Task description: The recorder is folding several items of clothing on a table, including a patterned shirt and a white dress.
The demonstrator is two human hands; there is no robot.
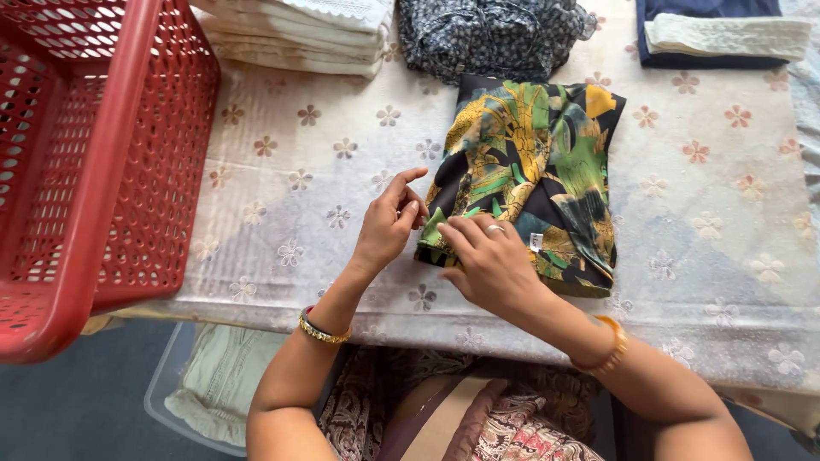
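A folded garment (538, 162) with a black, yellow and green leaf print lies on the table (717, 256), which is covered by a flowered plastic cloth. My left hand (391, 220) pinches the garment's near left corner between thumb and fingers. My right hand (489, 260), with a ring on one finger, rests palm down on the garment's near edge beside the left hand. A small white tag (535, 242) shows on the cloth just right of my right hand. Both wrists carry gold bangles.
A red perforated plastic basket (94, 162) stands at the table's left end. At the far edge sit a stack of folded white cloth (299, 34), a dark blue flowered garment (491, 34), and a navy piece with a cream one on top (726, 36). A clear bin with pale cloth (213, 376) is under the table.
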